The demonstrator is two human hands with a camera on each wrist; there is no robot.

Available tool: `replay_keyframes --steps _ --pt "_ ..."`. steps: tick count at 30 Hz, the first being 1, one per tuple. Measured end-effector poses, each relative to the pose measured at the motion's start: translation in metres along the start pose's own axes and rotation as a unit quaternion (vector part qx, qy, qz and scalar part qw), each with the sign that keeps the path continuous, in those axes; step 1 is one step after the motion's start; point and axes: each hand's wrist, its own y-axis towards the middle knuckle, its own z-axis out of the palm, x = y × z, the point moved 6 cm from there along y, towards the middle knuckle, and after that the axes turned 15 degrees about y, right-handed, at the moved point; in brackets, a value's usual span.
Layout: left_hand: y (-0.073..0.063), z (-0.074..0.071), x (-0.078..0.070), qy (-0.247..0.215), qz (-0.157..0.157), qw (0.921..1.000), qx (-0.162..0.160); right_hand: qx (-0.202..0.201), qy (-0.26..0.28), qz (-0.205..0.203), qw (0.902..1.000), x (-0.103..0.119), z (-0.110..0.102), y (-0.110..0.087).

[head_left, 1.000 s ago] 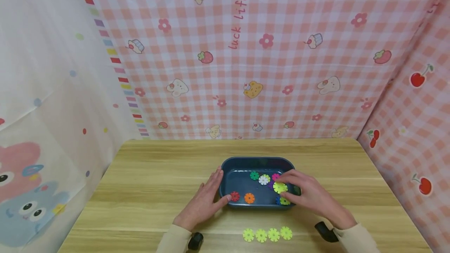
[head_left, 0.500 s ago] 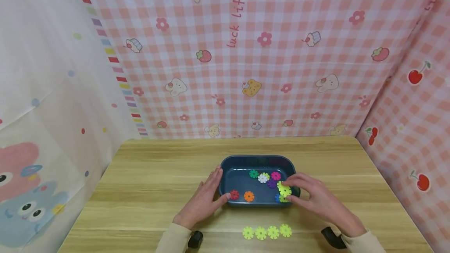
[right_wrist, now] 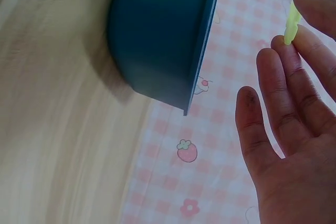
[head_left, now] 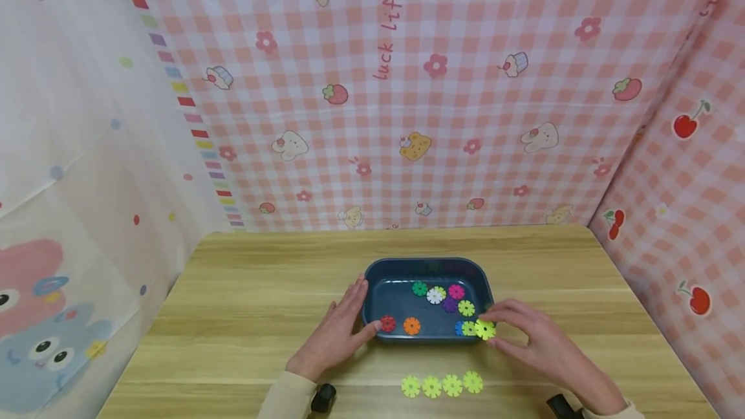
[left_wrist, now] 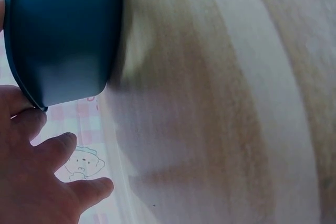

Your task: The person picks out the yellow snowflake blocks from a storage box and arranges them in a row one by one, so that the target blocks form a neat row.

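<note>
My right hand (head_left: 538,344) pinches a yellow-green snowflake building disc (head_left: 485,328) between thumb and fingers, over the near right corner of the dark blue plastic box (head_left: 401,269). Edge-on, that disc (right_wrist: 292,24) shows in the right wrist view, above the box's rim level. At the box's left end rests my left hand (head_left: 334,332), fingers straight along the outside wall and thumb at the near rim beside a red disc (head_left: 387,323). In the left wrist view, fingers of the left hand (left_wrist: 39,166) spread by the box corner; one touches the rim.
Inside the box lie orange (head_left: 412,325), green (head_left: 420,288), white (head_left: 434,295), pink (head_left: 456,291), purple (head_left: 449,304), blue (head_left: 459,328) and yellow-green discs (head_left: 466,308). A row of several yellow-green discs (head_left: 432,386) lies on the wooden table (head_left: 262,290) before it. Patterned cloth (head_left: 361,115) hangs behind.
My right hand has moved right and toward me with the pinched disc, from above the box's inside to its near right corner, uncovering another yellow-green disc. My left hand stays put.
</note>
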Motion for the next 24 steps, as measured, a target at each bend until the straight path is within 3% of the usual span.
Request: replay_keyframes --steps 8,15,21,24 --pt "0.001 0.001 -0.001 -0.001 -0.002 1.0 0.003 -0.01 -0.004 -0.026 0.9996 -0.003 -0.002 -0.012" --pt "-0.001 0.001 -0.001 -0.002 -0.007 1.0 0.006 -0.003 0.0 -0.009 1.0 -0.006 0.0 -0.021" --pt "-0.001 0.002 0.0 -0.006 -0.008 0.9999 0.005 0.005 0.028 -0.042 0.9987 -0.008 0.005 -0.026" --pt "0.0 0.002 -0.001 -0.006 -0.005 1.0 0.0 0.018 0.026 -0.025 0.9992 -0.01 0.006 -0.03"
